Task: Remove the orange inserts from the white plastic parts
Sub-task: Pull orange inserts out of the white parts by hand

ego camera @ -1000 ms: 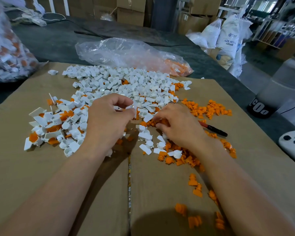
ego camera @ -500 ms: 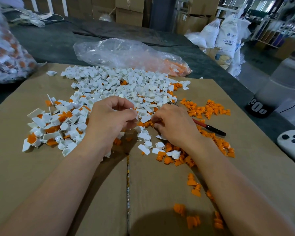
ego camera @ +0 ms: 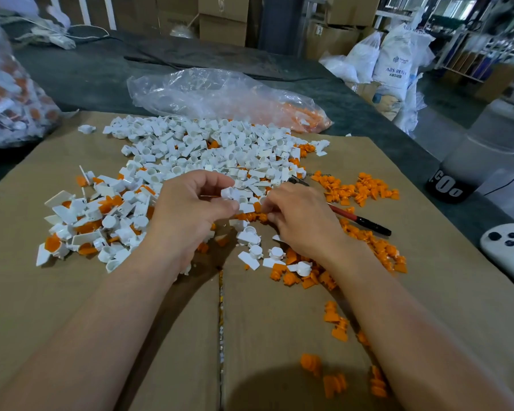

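A big heap of small white plastic parts [ego camera: 208, 149] covers the far half of the cardboard sheet [ego camera: 131, 307]. White parts with orange inserts [ego camera: 83, 223] lie at the left. Loose orange inserts [ego camera: 359, 188] are scattered at the right and near me. My left hand [ego camera: 187, 215] pinches one white part [ego camera: 227, 193] between thumb and fingers. My right hand [ego camera: 300, 221] is closed beside it, fingertips at a white piece with an orange insert [ego camera: 254, 207]; what it grips is partly hidden.
A red and black tool [ego camera: 359, 221] lies behind my right hand. A clear plastic bag [ego camera: 214, 96] with orange pieces lies beyond the heap. Another filled bag [ego camera: 9, 99] is far left. A white device [ego camera: 508, 247] and a black-based container [ego camera: 457, 179] sit right.
Both hands lifted slightly from the pile and came together; the left hand now shows a white part in its fingertips.
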